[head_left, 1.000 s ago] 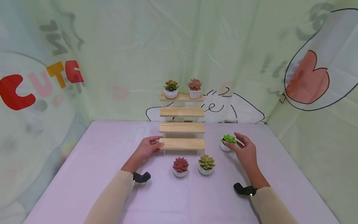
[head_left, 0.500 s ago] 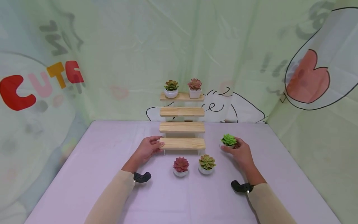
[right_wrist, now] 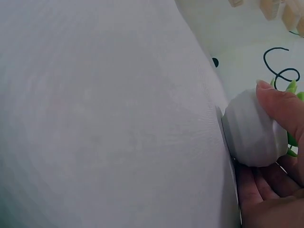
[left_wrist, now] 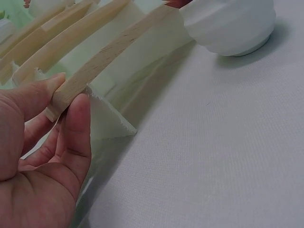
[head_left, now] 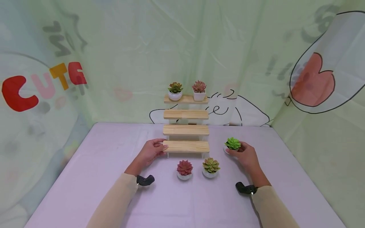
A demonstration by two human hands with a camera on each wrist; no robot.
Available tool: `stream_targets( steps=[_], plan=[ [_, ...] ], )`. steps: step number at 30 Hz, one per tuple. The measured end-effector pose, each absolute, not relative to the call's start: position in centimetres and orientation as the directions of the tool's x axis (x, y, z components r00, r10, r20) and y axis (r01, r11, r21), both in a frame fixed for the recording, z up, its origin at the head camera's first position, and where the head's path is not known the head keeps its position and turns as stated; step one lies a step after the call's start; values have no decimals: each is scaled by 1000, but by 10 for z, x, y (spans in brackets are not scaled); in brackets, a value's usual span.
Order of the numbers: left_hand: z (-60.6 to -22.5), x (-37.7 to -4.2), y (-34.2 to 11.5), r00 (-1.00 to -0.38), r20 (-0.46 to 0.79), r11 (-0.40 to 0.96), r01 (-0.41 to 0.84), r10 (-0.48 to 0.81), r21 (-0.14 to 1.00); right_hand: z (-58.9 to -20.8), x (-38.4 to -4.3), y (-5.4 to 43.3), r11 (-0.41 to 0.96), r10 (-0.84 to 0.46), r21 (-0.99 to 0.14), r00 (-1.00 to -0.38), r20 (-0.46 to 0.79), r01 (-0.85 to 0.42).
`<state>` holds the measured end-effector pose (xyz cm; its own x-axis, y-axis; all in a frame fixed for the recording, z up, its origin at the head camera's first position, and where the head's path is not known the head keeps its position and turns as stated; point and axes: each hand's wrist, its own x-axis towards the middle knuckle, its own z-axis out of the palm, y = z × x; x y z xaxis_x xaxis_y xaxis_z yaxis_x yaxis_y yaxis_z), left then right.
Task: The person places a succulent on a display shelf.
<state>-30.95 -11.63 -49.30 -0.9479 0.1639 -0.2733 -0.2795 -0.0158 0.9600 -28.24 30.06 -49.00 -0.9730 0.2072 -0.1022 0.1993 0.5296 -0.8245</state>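
Note:
A tiered wooden shelf stand (head_left: 186,146) with white supports stands on the table. My left hand (head_left: 151,152) pinches the left end of its lowest board; in the left wrist view thumb and fingers (left_wrist: 77,118) close on the board's end. To the right of the stand, my right hand (head_left: 246,155) grips a bright green potted succulent (head_left: 233,143). The right wrist view shows the thumb on the rim of its white ribbed pot (right_wrist: 251,130) and fingers curled beneath the side, the base at the tablecloth.
A red potted succulent (head_left: 184,169) and a yellow-green potted succulent (head_left: 211,167) stand before the stand. On its top board sit a dark green succulent (head_left: 175,91) and a pink one (head_left: 199,90) in a square pot. A printed curtain (head_left: 142,47) hangs behind the table.
My right hand has come in from the right of the green succulent and closed its fingers and thumb round the pot. The left hand stays on the lowest board.

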Motion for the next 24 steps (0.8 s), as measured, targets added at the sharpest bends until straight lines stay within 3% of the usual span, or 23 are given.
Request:
stream_targets(
  steps=[24],
  plan=[
    [-492, -307, -115, -953, -239, -61, -254, 183, 965, -493, -283, 302, 548, 185, -820, -980, -76, 167]
  ],
)
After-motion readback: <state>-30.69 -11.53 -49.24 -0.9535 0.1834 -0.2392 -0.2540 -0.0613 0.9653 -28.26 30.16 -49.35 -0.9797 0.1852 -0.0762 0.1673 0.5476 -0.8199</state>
